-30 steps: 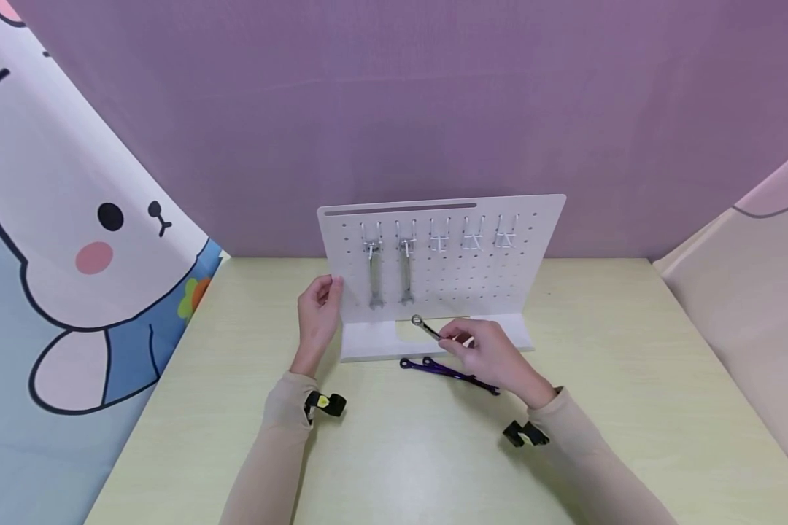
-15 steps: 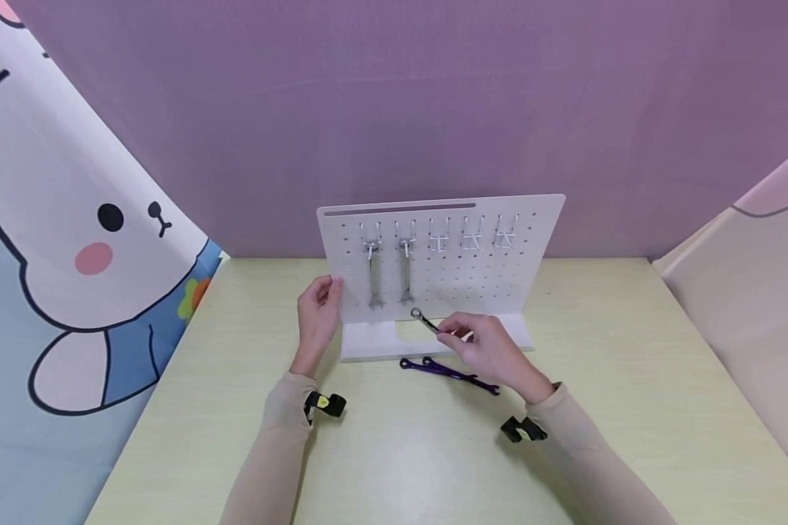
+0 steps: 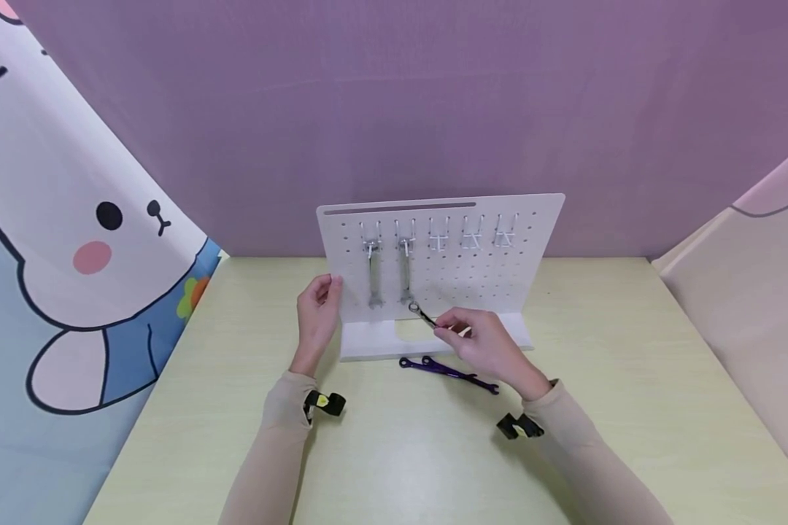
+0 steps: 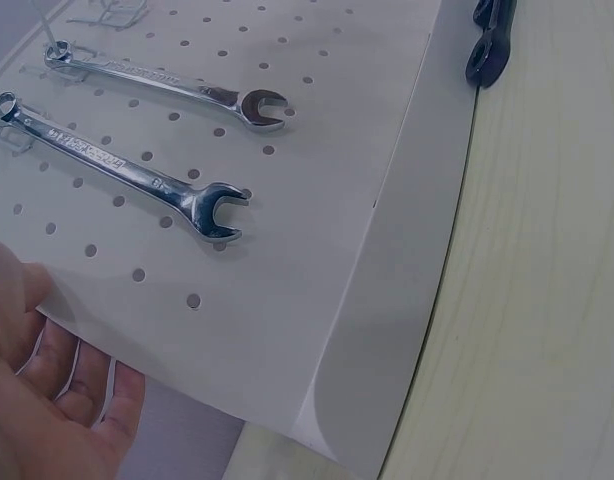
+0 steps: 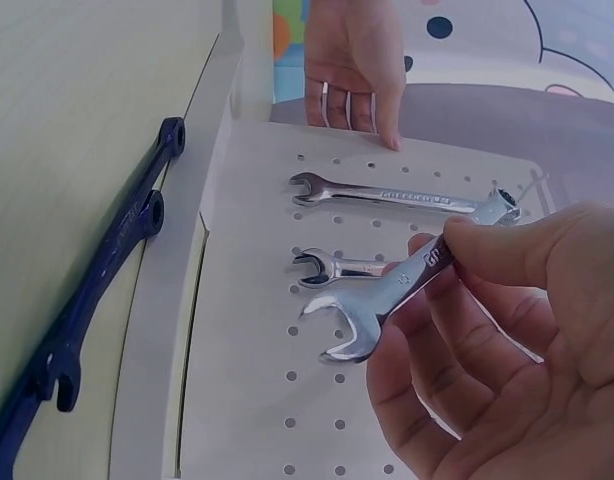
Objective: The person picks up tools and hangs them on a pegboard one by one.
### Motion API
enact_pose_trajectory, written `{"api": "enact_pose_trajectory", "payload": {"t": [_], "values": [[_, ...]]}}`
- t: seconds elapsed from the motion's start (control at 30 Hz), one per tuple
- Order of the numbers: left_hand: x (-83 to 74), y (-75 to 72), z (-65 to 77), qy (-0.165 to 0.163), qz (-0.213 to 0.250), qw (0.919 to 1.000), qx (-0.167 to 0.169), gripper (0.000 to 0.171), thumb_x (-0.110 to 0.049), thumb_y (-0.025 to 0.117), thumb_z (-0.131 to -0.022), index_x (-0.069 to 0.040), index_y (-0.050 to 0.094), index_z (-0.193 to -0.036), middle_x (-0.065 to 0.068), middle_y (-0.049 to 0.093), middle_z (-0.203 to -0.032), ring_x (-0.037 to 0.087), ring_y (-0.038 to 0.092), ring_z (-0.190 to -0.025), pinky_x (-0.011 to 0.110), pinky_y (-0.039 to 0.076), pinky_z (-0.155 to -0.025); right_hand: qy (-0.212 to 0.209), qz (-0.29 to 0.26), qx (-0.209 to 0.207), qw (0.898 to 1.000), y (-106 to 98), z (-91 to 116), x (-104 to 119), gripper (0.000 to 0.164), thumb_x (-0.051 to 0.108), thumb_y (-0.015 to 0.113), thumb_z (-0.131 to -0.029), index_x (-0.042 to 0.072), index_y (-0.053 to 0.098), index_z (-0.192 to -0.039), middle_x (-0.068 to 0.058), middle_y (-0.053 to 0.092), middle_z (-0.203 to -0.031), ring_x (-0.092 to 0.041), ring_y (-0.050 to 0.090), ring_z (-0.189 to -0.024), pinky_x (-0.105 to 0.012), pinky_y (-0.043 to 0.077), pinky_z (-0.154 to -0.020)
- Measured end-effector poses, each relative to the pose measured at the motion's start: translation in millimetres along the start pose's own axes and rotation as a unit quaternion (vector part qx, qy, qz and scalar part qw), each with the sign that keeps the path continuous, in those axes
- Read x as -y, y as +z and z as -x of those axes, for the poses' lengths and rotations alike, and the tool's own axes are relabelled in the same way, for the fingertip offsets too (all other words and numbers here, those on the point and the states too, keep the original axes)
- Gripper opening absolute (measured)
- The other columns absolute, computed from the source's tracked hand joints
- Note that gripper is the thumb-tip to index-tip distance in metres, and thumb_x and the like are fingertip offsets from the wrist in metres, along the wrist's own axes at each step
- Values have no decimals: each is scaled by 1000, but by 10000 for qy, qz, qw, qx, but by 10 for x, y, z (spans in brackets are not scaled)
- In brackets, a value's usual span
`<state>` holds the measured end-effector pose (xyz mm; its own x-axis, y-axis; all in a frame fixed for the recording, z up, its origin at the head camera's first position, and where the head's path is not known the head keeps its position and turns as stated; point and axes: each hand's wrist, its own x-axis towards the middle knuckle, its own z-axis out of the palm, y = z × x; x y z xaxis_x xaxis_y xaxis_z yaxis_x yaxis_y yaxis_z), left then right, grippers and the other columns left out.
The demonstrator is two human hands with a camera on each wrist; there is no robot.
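My right hand [image 3: 482,346] pinches a silver combination wrench [image 5: 392,290] between thumb and fingers, in front of the lower part of a white pegboard [image 3: 473,281]. Its ring end points up and left in the head view; the open jaw shows in the right wrist view. My left hand [image 3: 318,317] grips the board's left edge, thumb on the front face and fingers behind. Two silver combination wrenches hang by their ring ends on the board's left hooks: the leftmost wrench [image 4: 117,175] and its neighbour [image 4: 162,80].
Two dark purple wrenches [image 3: 449,372] lie crossed on the pale wooden table [image 3: 381,452], just before the board's base [image 3: 368,343]. Three more wire hooks [image 3: 472,239] on the board's right part hold nothing. A purple cloth [image 3: 433,109] hangs behind.
My right hand has risen slightly and moved a little left with the wrench, bringing its ring end near the bottom of the second hanging wrench in the head view. My left hand stays put.
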<state>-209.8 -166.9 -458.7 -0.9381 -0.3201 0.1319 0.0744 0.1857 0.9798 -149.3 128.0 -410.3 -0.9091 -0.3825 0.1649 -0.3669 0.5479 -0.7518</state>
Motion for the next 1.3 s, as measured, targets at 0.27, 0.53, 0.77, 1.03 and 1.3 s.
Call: {"api": "enact_pose_trajectory", "payload": {"t": [0.27,0.53,0.77,1.03,1.3], "values": [[-17,4,-1,-44,-3,10000,17,31,-17,58,-111,9,67,-126,32,71,-126,5,57,-92,12,45,-82,-5,-83,-121,9999,-14,-16,7,11,13,72,-101,7,79,-108,-3,80,-95,-20,70,-79,-28,59,-73],[-2,-21,6,191,123,9997,-3,30,-22,63,-109,4,72,-121,27,74,-121,6,62,-93,14,48,-83,-69,-164,-217,9996,-5,-49,5,12,13,72,-102,7,79,-109,-7,81,-98,-17,70,-83,-31,60,-75],[2,-23,7,198,53,9998,4,30,-23,62,-109,3,72,-121,26,75,-120,7,62,-94,15,48,-84,-31,-287,-425,9987,-7,-59,-8,14,14,72,-102,5,79,-110,-6,80,-96,-18,69,-79,-28,59,-72],[7,-9,7,186,-18,9998,-9,31,-24,62,-110,3,72,-122,26,75,-121,7,63,-95,14,48,-84,188,-493,-600,9968,-22,-66,2,16,13,72,-102,3,78,-113,-9,79,-96,-26,71,-83,-27,58,-74],[18,-14,-3,146,6,9999,-13,32,-25,62,-110,2,72,-123,25,75,-122,12,64,-99,15,48,-86,342,-653,-797,9941,-18,-94,0,18,14,71,-103,2,77,-114,-14,80,-102,-21,72,-86,-29,58,-80]]}}
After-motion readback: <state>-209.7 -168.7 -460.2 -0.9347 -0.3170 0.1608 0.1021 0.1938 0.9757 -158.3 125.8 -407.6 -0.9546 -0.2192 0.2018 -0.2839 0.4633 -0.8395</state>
